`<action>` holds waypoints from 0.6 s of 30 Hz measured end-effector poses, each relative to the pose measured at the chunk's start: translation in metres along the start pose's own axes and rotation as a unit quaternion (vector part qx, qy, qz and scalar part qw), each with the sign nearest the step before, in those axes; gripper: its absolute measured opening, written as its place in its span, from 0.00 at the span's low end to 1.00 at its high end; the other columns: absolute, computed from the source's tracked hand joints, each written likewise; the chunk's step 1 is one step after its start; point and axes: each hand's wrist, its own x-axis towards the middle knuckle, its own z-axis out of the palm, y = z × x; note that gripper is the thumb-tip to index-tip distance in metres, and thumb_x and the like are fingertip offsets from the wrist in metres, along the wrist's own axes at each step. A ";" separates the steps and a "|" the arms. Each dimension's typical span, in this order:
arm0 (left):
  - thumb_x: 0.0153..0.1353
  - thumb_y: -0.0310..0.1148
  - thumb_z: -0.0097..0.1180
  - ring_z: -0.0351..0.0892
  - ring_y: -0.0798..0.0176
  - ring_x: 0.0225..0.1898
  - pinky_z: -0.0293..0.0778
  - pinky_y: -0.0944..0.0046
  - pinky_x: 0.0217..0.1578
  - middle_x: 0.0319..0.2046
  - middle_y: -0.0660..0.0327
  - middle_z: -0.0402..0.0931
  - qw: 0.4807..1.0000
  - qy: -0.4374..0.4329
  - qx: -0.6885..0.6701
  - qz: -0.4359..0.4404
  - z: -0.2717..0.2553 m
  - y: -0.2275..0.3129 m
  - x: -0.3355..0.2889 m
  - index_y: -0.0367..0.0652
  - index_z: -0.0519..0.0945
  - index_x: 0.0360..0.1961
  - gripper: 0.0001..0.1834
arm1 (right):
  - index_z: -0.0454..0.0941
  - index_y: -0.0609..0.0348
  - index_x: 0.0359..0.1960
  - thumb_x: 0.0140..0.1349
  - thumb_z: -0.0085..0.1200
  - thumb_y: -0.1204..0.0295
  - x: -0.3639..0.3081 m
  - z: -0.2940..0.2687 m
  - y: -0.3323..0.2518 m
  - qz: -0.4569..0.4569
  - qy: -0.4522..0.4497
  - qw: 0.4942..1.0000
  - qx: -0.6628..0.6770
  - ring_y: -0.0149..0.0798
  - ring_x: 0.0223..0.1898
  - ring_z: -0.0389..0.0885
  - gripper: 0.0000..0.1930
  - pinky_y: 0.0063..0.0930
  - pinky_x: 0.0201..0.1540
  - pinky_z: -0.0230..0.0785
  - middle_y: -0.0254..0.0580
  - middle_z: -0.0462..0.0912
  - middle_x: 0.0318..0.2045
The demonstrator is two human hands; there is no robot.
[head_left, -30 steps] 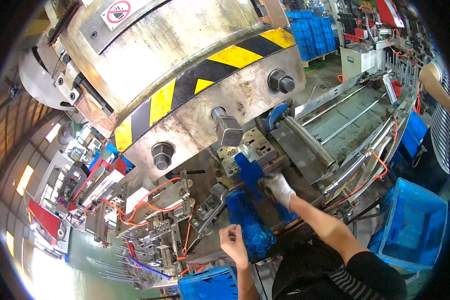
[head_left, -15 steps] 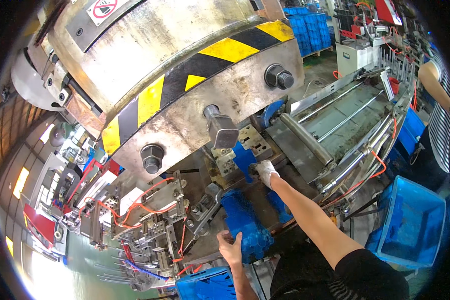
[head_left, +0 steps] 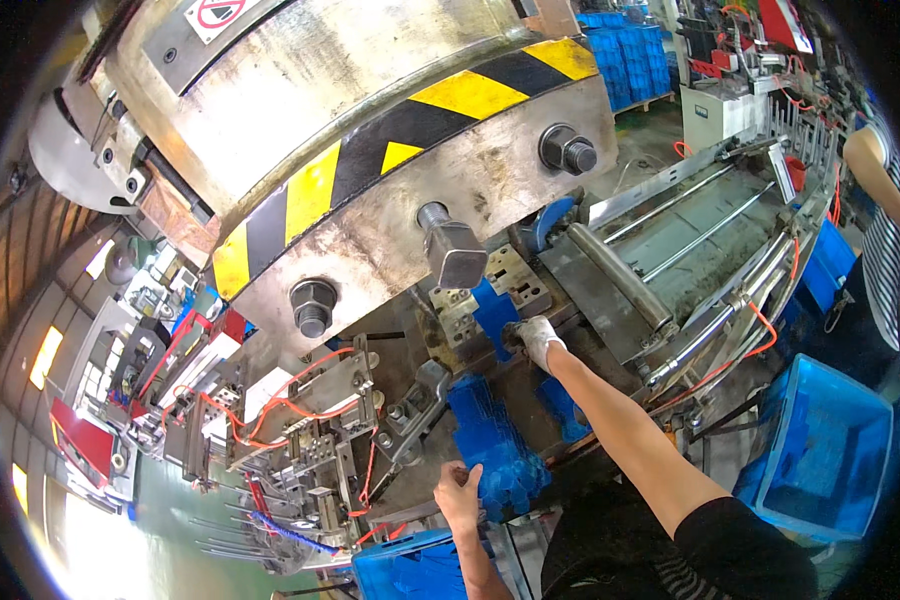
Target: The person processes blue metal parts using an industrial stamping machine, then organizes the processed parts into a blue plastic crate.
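My right hand (head_left: 536, 341), in a white glove with darkened fingertips, is closed at the edge of a blue flat plate (head_left: 493, 318). That plate lies partly over a metal die block (head_left: 515, 278) below the press. My left hand (head_left: 458, 494) is bare, with thumb and fingers drawn together beside the near left edge of a stack of blue plates (head_left: 492, 440). Whether a plate edge is between those fingers cannot be made out. Another blue piece (head_left: 562, 408) lies right of the stack, partly behind my right forearm.
Overhead is a heavy press ram (head_left: 410, 190) with striped edging and large bolts. Blue bins stand at lower right (head_left: 830, 450) and at the bottom (head_left: 410, 565). A roller feed table (head_left: 690, 250) is at right, a hosed fixture (head_left: 310, 410) at left. A person (head_left: 878, 220) stands far right.
My left thumb and fingers have come closer together, slightly off the stack's edge. My right hand stays at the blue plate. The whole view has shifted slightly.
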 end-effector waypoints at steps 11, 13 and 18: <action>0.51 0.31 0.58 0.60 0.80 0.13 0.51 0.77 0.10 0.15 0.71 0.69 0.957 -0.084 -0.222 -0.167 -0.017 0.010 0.008 0.40 0.78 0.22 0.06 | 0.77 0.55 0.33 0.54 0.49 0.69 -0.017 -0.017 0.003 -0.020 0.021 0.999 0.015 0.43 0.33 0.76 0.08 0.27 0.36 0.66 0.42 0.78 0.32; 0.52 0.31 0.57 0.60 0.81 0.13 0.50 0.78 0.09 0.15 0.71 0.69 0.945 -0.060 -0.264 -0.182 -0.013 0.011 0.004 0.40 0.78 0.23 0.06 | 0.77 0.54 0.34 0.52 0.50 0.69 -0.022 -0.021 -0.002 -0.019 0.037 0.999 -0.027 0.41 0.38 0.76 0.08 0.26 0.39 0.66 0.42 0.78 0.35; 0.52 0.33 0.57 0.61 0.80 0.13 0.53 0.79 0.08 0.16 0.71 0.69 0.922 -0.054 -0.327 -0.198 -0.011 0.019 -0.003 0.40 0.78 0.24 0.07 | 0.78 0.52 0.36 0.51 0.50 0.72 -0.024 -0.035 -0.014 -0.026 -0.054 0.997 -0.057 0.38 0.45 0.74 0.10 0.25 0.44 0.65 0.38 0.78 0.39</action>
